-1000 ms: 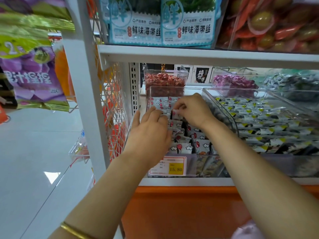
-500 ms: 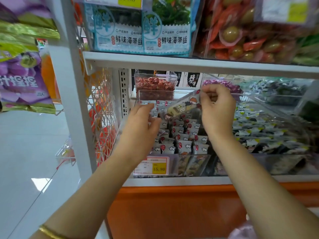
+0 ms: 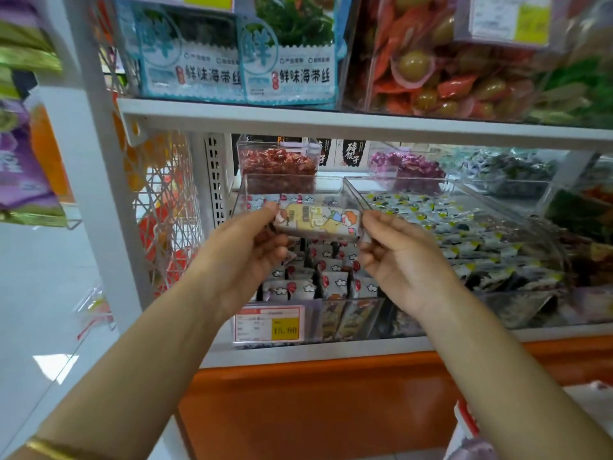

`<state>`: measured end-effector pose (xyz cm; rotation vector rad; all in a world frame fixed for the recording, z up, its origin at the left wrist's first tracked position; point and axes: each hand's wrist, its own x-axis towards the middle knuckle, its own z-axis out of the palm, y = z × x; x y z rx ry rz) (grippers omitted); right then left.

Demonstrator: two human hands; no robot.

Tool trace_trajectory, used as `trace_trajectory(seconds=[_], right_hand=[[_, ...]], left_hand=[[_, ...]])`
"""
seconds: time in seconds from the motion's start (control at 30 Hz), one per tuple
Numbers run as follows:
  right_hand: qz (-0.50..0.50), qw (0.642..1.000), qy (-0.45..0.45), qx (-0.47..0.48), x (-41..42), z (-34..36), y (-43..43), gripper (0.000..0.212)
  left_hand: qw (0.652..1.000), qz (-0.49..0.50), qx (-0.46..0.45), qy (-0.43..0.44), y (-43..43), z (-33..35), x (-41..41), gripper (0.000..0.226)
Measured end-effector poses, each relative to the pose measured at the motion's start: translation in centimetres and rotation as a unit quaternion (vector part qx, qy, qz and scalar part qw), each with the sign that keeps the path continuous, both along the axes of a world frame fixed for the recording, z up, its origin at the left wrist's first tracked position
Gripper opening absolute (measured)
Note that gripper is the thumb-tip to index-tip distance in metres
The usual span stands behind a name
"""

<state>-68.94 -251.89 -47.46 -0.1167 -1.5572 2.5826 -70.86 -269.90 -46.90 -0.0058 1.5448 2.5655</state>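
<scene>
Crosswise, and held up just over the clear bin (image 3: pixel 292 176): one snack packet (image 3: pixel 318 220), printed face toward the camera. Long axis left to right, near level, dipping slightly at the right end. Pinched at the left end by the fingers (image 3: pixel 270 209) of the left hand (image 3: pixel 245 257), and at the right end by those of the right hand (image 3: pixel 401 260). Both grips closed on it, neither hand nearer. Probably bound for the upright rows of packets (image 3: pixel 331 280) directly below, so likely needing a turn onto its edge first.
</scene>
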Motion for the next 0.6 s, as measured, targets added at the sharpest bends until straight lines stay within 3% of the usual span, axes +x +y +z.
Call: trace_trajectory(seconds=[0.07, 0.13, 0.23, 0.33, 0.4, 0.47, 0.6], right_hand=[[0.035, 0.997, -0.013, -0.066, -0.11, 0.11, -0.12, 0.008], [0.052, 0.989, -0.031, -0.136, -0.31, 0.02, -0.23, 0.018], [0.057, 0.974, -0.057, -0.213, -0.36, 0.13, -0.37, 0.02], [0.061, 0.964, -0.07, -0.248, -0.31, 0.46, -0.33, 0.021], [0.067, 0.955, -0.071, -0.28, -0.21, 0.72, -0.39, 0.037], [0.07, 0.944, -0.066, -0.315, -0.23, 0.85, -0.48, 0.056], [0.076, 0.926, -0.046, -0.368, -0.41, 0.94, -0.66, 0.066]], left_hand=[[1.0, 0.018, 0.002, -0.017, -0.17, 0.11, -0.03, 0.015], [0.995, 0.043, -0.092, 0.02, -0.31, 0.05, 0.09, 0.018], [0.949, 0.096, -0.277, 0.112, -0.41, -0.06, 0.33, 0.029], [0.918, 0.124, -0.348, 0.147, -0.35, 0.2, 0.46, 0.029], [0.948, 0.092, -0.29, 0.093, -0.27, 0.53, 0.52, 0.029], [0.987, 0.021, -0.162, 0.008, -0.2, 0.85, 0.51, 0.034], [0.989, -0.068, 0.069, -0.113, -0.15, 0.79, 0.22, 0.036]])
